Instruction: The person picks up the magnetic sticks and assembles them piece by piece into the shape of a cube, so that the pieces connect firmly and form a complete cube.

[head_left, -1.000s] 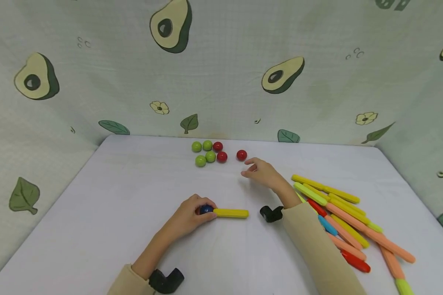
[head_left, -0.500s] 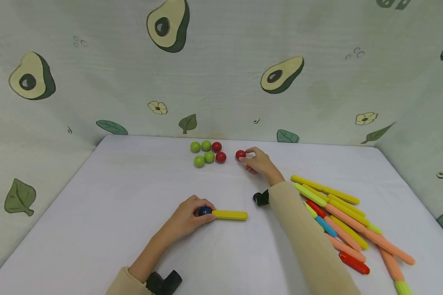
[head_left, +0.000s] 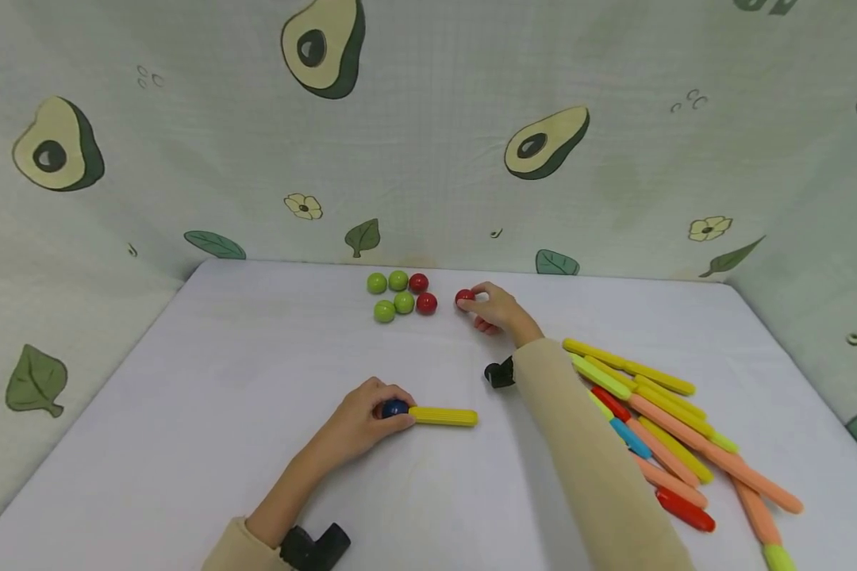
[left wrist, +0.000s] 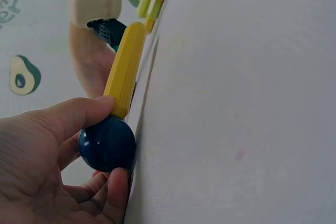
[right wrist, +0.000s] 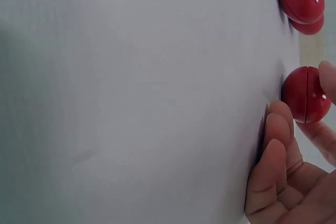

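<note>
While the person's left hand (head_left: 360, 416) pinches a glossy dark blue ball (left wrist: 107, 145) at the nine o'clock end of a ribbed yellow stick (head_left: 446, 416), the right hand (head_left: 503, 311) pinches a shiny red ball (right wrist: 300, 95), toward one o'clock from the blue one, near the far edge of the white-covered counter (head_left: 221, 381). Each grip is narrow and filled; whether the red ball is clear of the counter cannot be told. The likeliest slip is that red ball: smooth and round, it could squirt from an off-centre pinch and roll toward nine o'clock, scattering two more red balls (head_left: 426, 303) and four bright green balls (head_left: 384, 311). Uneven left-hand pressure could turn the stick askew, since it may only be touching the blue ball. At three o'clock, the beige right sleeve (head_left: 582, 444) lies close to a pile of multicoloured sticks (head_left: 685, 434); a wide swing could disturb them.
</note>
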{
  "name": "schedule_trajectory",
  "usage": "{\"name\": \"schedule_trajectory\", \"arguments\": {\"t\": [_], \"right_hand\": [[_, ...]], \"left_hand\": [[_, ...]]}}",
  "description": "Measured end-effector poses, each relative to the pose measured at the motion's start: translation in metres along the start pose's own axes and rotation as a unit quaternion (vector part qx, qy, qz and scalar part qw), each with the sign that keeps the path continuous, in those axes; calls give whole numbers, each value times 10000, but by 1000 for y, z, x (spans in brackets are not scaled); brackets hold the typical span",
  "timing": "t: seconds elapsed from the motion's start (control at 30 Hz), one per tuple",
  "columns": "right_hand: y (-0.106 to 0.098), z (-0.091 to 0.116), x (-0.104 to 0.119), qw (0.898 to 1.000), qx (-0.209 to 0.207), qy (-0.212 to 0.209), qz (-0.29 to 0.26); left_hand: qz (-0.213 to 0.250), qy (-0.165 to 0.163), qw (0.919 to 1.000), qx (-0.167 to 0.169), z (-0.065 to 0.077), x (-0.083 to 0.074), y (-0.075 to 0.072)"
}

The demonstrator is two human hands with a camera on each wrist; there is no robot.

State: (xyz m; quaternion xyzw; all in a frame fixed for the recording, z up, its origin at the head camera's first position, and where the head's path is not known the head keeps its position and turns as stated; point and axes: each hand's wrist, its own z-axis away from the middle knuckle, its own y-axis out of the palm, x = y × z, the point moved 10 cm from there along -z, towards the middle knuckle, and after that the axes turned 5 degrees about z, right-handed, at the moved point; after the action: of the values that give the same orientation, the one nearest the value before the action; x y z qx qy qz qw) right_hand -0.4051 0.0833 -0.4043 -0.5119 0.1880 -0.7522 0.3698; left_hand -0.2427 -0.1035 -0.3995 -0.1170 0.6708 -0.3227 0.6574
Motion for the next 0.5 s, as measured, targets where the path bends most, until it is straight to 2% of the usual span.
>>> {"name": "schedule_trajectory", "arguments": {"t": [0.13,0.3,0.5], "right_hand": [[1,1,3,9997,16,-31,241],[-2,3,3,9996,6,-74,281],[1,9,7,9962,19,-441,753]], "left_hand": [[-4,13,10000,9,0,-1,1],[-2,-29,10000,10,0,-1,1],[-19,-87,10000,26,-1,0,1]]}}
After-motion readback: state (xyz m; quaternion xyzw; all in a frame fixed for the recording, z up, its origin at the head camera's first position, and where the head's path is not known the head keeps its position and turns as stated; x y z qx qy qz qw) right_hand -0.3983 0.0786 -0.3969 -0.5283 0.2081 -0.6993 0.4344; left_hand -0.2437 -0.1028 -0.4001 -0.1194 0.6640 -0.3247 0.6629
